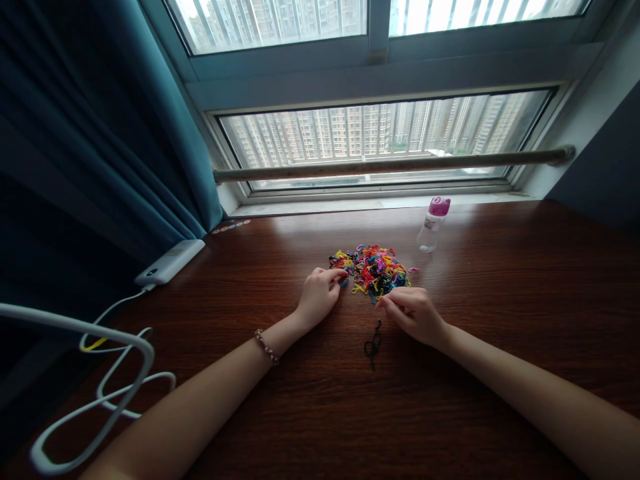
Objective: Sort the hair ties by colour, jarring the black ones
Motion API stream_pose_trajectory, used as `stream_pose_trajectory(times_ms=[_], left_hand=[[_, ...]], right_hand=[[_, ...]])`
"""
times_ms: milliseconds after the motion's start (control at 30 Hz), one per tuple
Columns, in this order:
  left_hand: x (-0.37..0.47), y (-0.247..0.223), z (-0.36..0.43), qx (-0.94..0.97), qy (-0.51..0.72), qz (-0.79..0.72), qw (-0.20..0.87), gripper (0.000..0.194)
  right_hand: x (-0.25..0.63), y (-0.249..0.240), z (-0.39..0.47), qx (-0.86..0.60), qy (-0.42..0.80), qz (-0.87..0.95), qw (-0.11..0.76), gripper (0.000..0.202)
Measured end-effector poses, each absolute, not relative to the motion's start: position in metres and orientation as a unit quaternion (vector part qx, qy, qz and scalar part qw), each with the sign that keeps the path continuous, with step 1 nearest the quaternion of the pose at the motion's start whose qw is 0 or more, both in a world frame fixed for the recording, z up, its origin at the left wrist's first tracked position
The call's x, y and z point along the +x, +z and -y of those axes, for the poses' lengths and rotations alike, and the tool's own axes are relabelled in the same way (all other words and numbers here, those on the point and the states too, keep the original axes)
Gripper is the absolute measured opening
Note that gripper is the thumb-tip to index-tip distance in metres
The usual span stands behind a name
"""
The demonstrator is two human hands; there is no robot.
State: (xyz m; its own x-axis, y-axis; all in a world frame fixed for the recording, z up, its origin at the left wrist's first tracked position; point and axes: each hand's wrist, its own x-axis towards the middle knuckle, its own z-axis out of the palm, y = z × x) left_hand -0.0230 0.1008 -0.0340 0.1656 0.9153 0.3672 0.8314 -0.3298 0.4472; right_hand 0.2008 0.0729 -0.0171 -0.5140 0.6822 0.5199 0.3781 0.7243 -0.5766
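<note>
A heap of small multicoloured elastic bands (376, 270) lies on the dark wooden table. My left hand (319, 293) rests at the heap's left side, index finger stretched out and thumb a little apart from it, with a few bands by the fingertips. At the heap's near edge, my right hand (413, 312) has thumb and forefinger pinched together; what is between them is too small to make out. Just in front of these fingertips lies a little group of black bands (373, 345), separate from the heap.
A clear bottle with a pink cap (434, 223) stands behind the heap to the right. At the far left lies a white power bank (171, 262) with a white cable (115, 347) looping near my left forearm. A window with a rail (380, 167) borders the table's far edge.
</note>
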Motion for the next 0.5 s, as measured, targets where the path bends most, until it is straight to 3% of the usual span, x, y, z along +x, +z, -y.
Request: stream_pose_trajectory(times_ms=[267,500], left_hand=[[-0.016,-0.029,-0.094,0.819,0.213,-0.533,-0.011,0.035],[-0.016,-0.033,-0.097,0.816,0.241,-0.526,-0.004,0.032]], right_hand=[[0.201,-0.017,-0.077,-0.358,0.142,0.823,0.417,0.030],[0.206,-0.027,-0.093,-0.482,0.099,0.757,0.430,0.017]])
